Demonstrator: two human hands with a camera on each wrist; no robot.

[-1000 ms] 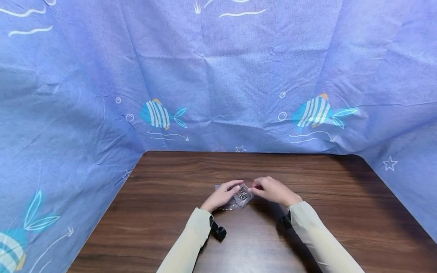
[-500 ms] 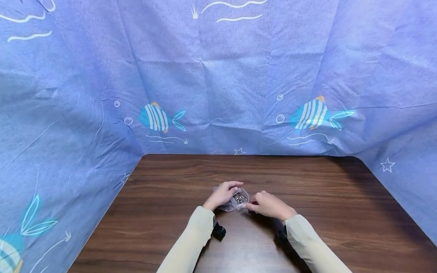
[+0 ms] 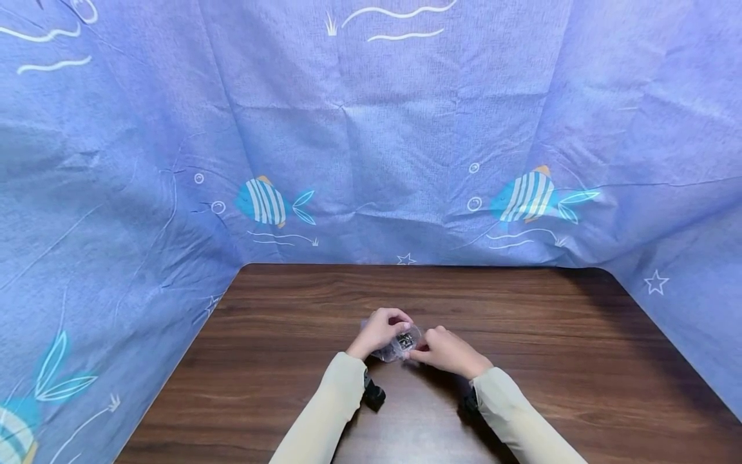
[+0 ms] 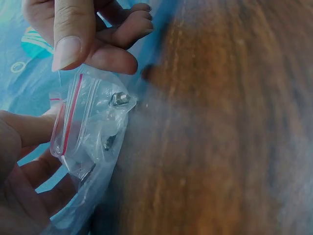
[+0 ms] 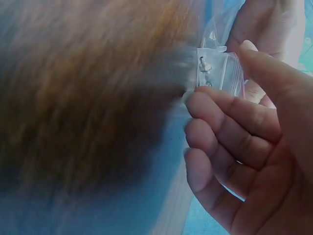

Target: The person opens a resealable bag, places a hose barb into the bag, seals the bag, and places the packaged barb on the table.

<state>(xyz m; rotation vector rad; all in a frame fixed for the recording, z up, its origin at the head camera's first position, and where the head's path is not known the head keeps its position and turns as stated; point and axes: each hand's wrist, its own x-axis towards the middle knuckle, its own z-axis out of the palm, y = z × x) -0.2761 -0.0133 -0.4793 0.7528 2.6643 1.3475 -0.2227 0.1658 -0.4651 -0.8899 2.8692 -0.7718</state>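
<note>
A small clear zip bag point(image 3: 404, 341) with a red line along its closure lies on the table between the two hands. Dark and silvery small metal parts point(image 4: 120, 99) show through the film. My left hand point(image 3: 379, 332) grips the bag from the left, its thumb on the zip side and fingers behind in the left wrist view. My right hand point(image 3: 449, 351) reaches in from the right with curled fingers, thumb and index fingertip right at the bag's edge. In the right wrist view they stand apart, overlapping opposite corners; I cannot tell whether they pinch the film.
The dark brown wooden table point(image 3: 290, 386) spreads out around the hands. A blue cloth point(image 3: 394, 142) printed with fish hangs behind it and on both sides. Black wrist straps with cameras sit at both cuffs.
The right hand has come down and left from the bag's upper right corner to its lower right edge. The bag has shifted slightly down and left; the left fingers have curled in more.
</note>
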